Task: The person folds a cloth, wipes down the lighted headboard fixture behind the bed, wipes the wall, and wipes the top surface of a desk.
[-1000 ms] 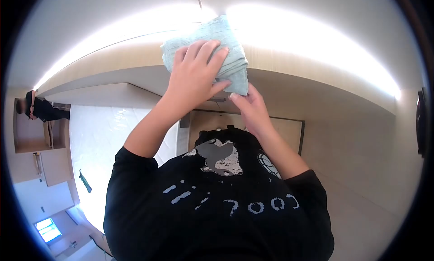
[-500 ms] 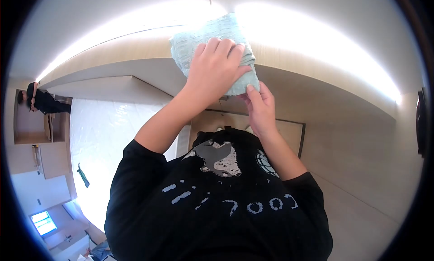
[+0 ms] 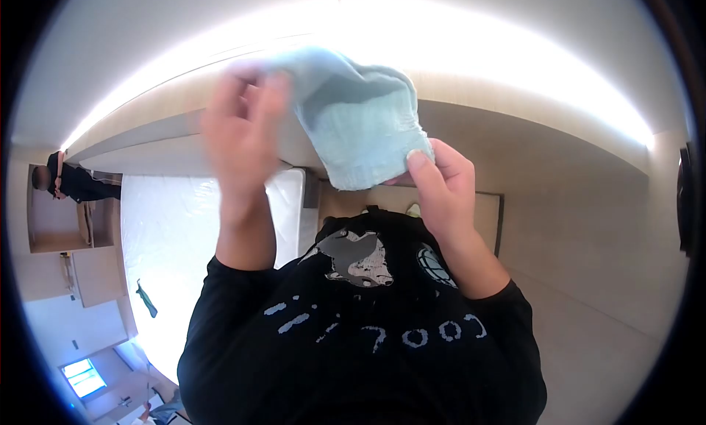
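A light blue-green cloth [image 3: 368, 130] hangs between my hands in front of the wooden shelf, partly unfolded, with its upper layer pulled to the left. My right hand [image 3: 445, 189] pinches its lower right corner between thumb and fingers. At the cloth's upper left end is my left hand [image 3: 246, 127], smeared by motion, its fingers bent around the edge of the fabric. The thumb side of that hand faces the cloth.
A wooden shelf edge [image 3: 500, 112] with a bright light strip runs across ahead. On the left lies a plastic-covered mattress [image 3: 173, 234] with a dark green item [image 3: 146, 300] on it. A person in dark clothes [image 3: 77, 178] is near the far-left cabinet.
My left hand has swung left from the top of the folded cloth, drawing a layer open. My right hand keeps its corner and has shifted slightly right and down.
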`<state>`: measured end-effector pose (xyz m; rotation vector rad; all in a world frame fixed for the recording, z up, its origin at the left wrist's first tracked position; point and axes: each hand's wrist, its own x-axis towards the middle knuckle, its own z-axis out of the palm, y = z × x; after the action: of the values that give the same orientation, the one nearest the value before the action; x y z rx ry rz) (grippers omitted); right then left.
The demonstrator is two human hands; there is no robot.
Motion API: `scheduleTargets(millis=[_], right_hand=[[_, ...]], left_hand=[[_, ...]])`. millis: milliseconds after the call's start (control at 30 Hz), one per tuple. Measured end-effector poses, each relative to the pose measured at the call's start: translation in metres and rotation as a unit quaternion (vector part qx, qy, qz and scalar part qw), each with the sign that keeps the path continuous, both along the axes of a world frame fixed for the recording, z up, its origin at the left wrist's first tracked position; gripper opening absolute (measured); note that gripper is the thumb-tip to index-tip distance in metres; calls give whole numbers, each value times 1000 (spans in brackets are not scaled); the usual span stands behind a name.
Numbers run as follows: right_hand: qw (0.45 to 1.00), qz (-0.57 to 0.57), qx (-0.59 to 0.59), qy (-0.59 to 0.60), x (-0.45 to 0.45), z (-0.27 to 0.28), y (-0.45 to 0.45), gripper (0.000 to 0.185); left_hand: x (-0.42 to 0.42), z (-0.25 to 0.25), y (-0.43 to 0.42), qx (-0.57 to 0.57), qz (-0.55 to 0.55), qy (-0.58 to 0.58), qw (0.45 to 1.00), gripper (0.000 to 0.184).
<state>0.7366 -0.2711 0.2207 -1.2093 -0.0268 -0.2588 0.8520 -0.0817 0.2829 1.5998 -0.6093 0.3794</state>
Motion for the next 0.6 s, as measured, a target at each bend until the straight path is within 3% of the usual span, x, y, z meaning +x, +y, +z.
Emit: scheduleTargets(millis=[33, 100, 333, 400, 600], right_hand=[[1000, 20, -8, 21, -5, 6, 3, 23], [997, 46, -7, 56, -14, 14, 8, 24], [987, 85, 69, 120, -43, 0, 13, 30], [986, 108, 39, 123, -53, -1, 12, 36], [970, 60, 172, 160, -53, -22, 21, 36]], left_hand=[[-12, -4, -1, 76, -21, -17, 997, 15], [-30, -13, -15, 194, -62, -158, 966, 19], [-55, -46, -21, 197, -132, -197, 951, 36], [-55, -54, -20, 195, -155, -174, 953, 36], [-47, -75, -18, 203, -192, -155, 948, 33]])
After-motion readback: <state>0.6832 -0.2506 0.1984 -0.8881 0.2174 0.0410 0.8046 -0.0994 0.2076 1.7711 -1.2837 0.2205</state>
